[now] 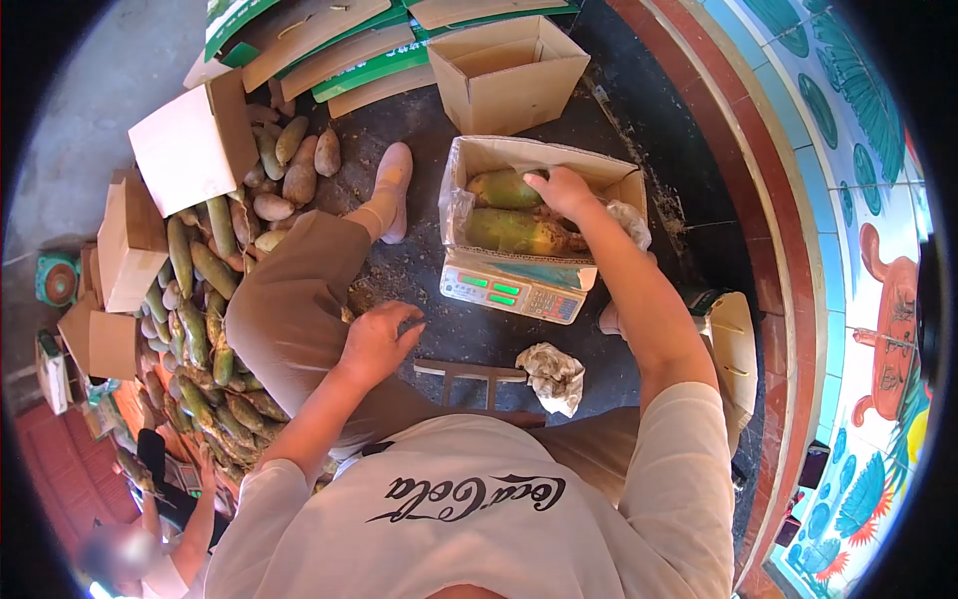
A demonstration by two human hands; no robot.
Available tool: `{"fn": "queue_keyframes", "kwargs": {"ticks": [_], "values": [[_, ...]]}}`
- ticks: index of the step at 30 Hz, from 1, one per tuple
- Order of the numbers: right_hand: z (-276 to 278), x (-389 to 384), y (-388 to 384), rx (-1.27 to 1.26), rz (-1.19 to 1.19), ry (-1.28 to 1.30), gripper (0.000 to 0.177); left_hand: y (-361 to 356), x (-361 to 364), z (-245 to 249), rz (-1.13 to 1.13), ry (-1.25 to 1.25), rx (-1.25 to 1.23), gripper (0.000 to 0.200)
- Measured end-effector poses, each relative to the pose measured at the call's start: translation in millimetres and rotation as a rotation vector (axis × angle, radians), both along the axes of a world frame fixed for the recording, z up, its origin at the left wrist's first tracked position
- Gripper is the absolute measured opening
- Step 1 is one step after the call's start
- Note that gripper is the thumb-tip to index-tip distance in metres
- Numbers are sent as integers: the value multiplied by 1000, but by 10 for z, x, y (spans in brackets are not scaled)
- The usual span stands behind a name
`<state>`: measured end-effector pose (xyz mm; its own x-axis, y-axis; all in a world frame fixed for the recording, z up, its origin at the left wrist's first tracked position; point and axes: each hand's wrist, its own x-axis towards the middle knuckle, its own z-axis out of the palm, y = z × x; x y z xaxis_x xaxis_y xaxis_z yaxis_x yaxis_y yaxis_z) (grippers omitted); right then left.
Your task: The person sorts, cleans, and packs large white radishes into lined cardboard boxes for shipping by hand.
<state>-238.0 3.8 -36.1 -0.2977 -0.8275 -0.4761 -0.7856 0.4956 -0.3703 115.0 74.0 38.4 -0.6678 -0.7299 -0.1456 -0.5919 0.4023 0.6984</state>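
Note:
My right hand (567,192) reaches into an open cardboard box (621,180) lined with clear plastic. Its thumb lies against the upper of two large green-and-brown root vegetables (504,189), and the other fingers curl down partly out of sight. Below it lies the second green root vegetable (519,233). The box rests on a digital scale (511,292) with lit green displays. Over my knee, my left hand (379,341) is closed, with a small dark bit showing at the fingertips that I cannot make out.
An open cardboard box (509,85) stands beyond the scale. Piled root vegetables (200,339) and cartons (190,150) fill the left side. Crumpled plastic (552,377) lies near a small metal frame (469,371). Another person (165,549) handles vegetables at lower left. A tiled wall curves along the right.

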Motion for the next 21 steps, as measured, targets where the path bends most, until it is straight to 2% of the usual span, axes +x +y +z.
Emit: {"fn": "queue_keyframes", "kwargs": {"ticks": [6,9,12,13,17,21], "values": [[153,153,25,115,-35,2,52,8,-12,133,12,-22,34,18],[492,267,22,209,200,148,60,3,-17,125,-8,-17,2,19],[179,227,118,-33,229,209,69,27,4,82,-9,-3,19,19],[106,179,136,-19,209,163,76,11,1,63,-2,10,26,19],[179,84,115,117,164,-27,72,8,-25,23,21,21,38,17],[418,305,140,179,187,192,65,20,-26,47,51,59,48,17]]}}
